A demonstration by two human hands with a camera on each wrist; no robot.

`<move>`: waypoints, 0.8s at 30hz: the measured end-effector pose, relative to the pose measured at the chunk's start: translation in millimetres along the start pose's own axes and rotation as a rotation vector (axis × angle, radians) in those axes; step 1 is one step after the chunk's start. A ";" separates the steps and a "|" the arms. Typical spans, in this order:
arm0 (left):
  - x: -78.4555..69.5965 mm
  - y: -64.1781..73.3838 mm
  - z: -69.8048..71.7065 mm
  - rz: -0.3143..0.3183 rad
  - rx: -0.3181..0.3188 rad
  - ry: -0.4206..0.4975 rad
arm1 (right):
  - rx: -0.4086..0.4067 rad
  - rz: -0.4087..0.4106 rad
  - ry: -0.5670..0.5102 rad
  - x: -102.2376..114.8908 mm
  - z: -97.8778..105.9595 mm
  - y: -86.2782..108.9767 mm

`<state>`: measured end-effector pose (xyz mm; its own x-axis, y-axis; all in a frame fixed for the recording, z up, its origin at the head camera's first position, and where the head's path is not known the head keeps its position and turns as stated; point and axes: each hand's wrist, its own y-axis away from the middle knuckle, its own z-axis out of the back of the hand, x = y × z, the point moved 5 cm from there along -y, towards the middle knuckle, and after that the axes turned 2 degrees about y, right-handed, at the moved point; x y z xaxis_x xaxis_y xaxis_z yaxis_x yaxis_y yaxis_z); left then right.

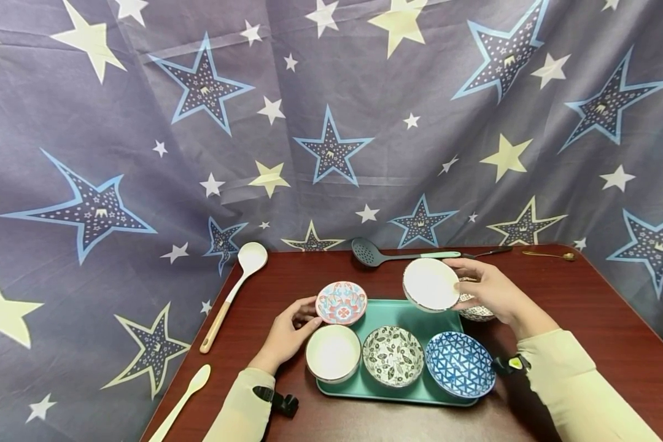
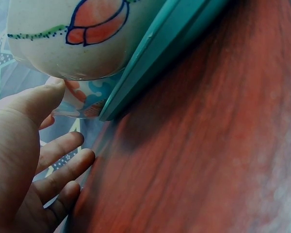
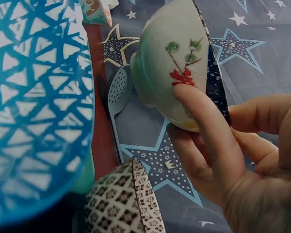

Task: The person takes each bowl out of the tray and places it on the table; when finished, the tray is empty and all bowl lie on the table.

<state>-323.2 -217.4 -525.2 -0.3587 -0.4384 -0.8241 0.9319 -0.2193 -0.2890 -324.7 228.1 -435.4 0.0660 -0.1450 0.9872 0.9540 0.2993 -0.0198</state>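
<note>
Head view: at the green tray's point(image 1: 398, 314) back right, the right hand point(image 1: 488, 288) pinches the white bowl point(image 1: 431, 284) between thumb and fingers; the left hand point(image 1: 290, 331) lightly pinches the red-patterned bowl point(image 1: 341, 303), back left. Best keep the white one level, clear of the brown-patterned bowl point(image 3: 114, 201).

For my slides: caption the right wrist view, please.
The right hand grips a white bowl; a blue-patterned bowl and a brown-patterned bowl stand nearby.

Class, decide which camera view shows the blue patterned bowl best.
The head view: nearly the whole blue bowl shows. The right wrist view crops it close up; the left wrist view misses it.
</note>
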 end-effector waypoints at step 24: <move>8.2 -1.6 -2.1 0.010 -0.003 -0.011 | -0.138 0.111 0.062 11.1 33.7 37.6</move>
<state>-327.5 -218.7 -532.5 -0.3503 -0.4501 -0.8214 0.9354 -0.2127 -0.2824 -298.0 269.5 -419.8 0.1871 -0.1777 0.9661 0.9705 0.1856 -0.1538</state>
